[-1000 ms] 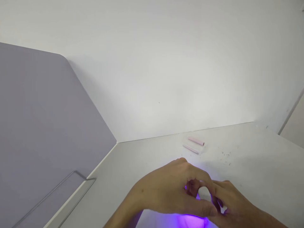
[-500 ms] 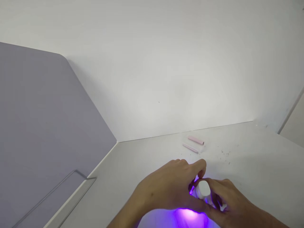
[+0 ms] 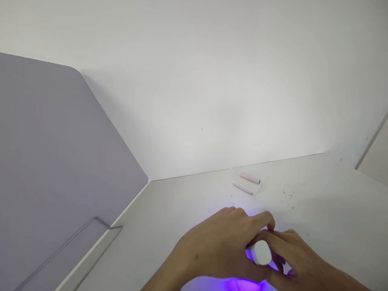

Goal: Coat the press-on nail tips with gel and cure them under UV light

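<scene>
Low at the right of centre, my two hands meet around a small white lamp with a rounded-square top. Purple light glows below it and between the fingers. My right hand pinches the lamp, its index finger behind and its thumb in front. Back upward, my left hand curls in from the other side; its bent index finger touches the right hand's fingers. Under the left palm the other fingers are hidden, so what they hold cannot be made out.
Beyond the hands, a pink tube-shaped cap and a thin pink pen-like stick lie on the white table. Dark crumbs are scattered to their right. A grey panel and bent metal wire are at left; a white wall rises behind.
Both hands have shifted slightly. The left index finger has moved right over the right hand's fingers. The lamp's white top is tilted more toward me, and less purple glow shows in front.
</scene>
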Available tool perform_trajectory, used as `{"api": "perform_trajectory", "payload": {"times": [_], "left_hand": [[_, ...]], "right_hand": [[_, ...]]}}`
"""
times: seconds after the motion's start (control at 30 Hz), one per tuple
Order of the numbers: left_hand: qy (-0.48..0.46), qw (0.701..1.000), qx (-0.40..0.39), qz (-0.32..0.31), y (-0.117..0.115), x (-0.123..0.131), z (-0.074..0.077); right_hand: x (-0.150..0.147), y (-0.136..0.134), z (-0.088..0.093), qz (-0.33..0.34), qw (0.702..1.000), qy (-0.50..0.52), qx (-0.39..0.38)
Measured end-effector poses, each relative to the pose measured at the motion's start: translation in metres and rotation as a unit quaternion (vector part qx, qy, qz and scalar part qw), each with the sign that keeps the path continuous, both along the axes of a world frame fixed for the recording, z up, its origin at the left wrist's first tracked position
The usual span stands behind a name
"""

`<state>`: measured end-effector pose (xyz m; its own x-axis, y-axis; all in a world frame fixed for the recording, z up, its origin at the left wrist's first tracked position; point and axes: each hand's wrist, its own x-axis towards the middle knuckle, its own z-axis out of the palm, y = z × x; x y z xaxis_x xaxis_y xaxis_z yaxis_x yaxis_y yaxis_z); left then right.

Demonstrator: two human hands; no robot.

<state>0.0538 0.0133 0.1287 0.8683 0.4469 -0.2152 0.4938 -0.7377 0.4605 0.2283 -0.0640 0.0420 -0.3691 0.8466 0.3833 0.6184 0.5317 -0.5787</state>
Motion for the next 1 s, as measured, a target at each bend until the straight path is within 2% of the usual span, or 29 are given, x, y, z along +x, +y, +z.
{"api": "perform_trajectory", "payload": {"times": [0.13, 0.17, 0.37, 1.0], "left_hand": [[0.014, 1.000, -0.008, -0.005, 0.003, 0.002, -0.002], [0.015, 1.000, -0.010, -0.008, 0.004, 0.002, -0.003], [0.002, 0.999, -0.026, -0.020, 0.009, 0.004, -0.006], [0.027, 0.999, -0.034, -0.019, 0.007, 0.005, 0.000]], "right_hand": [[0.000, -0.001, 0.008, -0.015, 0.999, -0.047, -0.010], [0.000, -0.001, 0.008, 0.001, 0.999, -0.051, -0.015], [0.002, 0.000, 0.003, -0.011, 0.995, -0.080, -0.053], [0.001, 0.001, -0.010, -0.015, 0.998, -0.056, 0.014]]}}
